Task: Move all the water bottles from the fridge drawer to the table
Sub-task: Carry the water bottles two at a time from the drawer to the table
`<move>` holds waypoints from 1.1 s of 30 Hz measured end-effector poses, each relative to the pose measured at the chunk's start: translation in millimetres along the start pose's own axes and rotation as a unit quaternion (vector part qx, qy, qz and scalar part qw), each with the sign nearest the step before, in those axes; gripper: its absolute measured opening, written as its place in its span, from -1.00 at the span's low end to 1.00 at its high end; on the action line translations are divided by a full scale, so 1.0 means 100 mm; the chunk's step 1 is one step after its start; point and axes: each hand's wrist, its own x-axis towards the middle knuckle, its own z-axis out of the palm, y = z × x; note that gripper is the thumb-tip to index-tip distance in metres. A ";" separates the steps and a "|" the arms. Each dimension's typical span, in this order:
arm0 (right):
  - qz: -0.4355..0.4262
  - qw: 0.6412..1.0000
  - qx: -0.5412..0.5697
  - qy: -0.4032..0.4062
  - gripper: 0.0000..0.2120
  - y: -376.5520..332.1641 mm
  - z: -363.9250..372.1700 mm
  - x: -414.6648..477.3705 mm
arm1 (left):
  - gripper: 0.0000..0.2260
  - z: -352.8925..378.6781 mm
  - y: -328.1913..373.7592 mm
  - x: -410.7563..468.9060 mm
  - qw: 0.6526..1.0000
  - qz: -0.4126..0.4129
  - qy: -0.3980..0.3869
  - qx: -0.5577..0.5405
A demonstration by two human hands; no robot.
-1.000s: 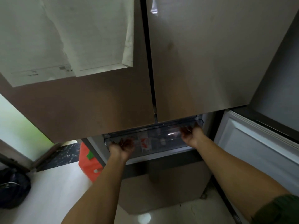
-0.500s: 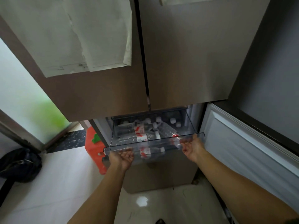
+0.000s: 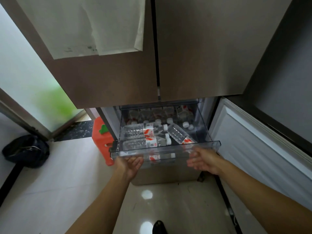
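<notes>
Below drawer lip [image 3: 165, 148], left hand [image 3: 133, 164], right hand [image 3: 204, 160], palms up, uncurled

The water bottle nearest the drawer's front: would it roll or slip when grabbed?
That water bottle lies on its side and is round, so a nudge would probably roll it. It looks full and capped, so likely firm and fairly heavy. In a fridge drawer, it may be slick.

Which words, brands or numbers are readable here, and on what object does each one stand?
Clear plastic water bottles, red-and-white labels: print too blurred to read.
White paper sheets on the brown fridge door: dark marks too small to read.
Nothing can be quoted.
</notes>
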 end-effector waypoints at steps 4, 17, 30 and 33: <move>-0.095 0.984 -0.151 -0.012 -0.69 -0.46 0.41 0.00 | -0.51 -0.16 -0.04 0.02 0.988 0.020 0.014 0.149; -0.004 0.957 -0.289 0.014 -0.78 -0.88 0.97 1.23 | -0.78 -0.15 0.78 0.09 0.814 0.192 -0.051 0.545; -0.035 0.979 -0.201 0.024 -0.78 -0.89 0.83 1.05 | -0.82 0.27 1.11 0.62 0.613 0.310 -0.012 0.727; -0.084 0.973 -0.204 0.061 -0.77 -1.05 0.44 0.95 | -0.76 0.65 1.03 0.73 0.538 0.328 -0.038 0.776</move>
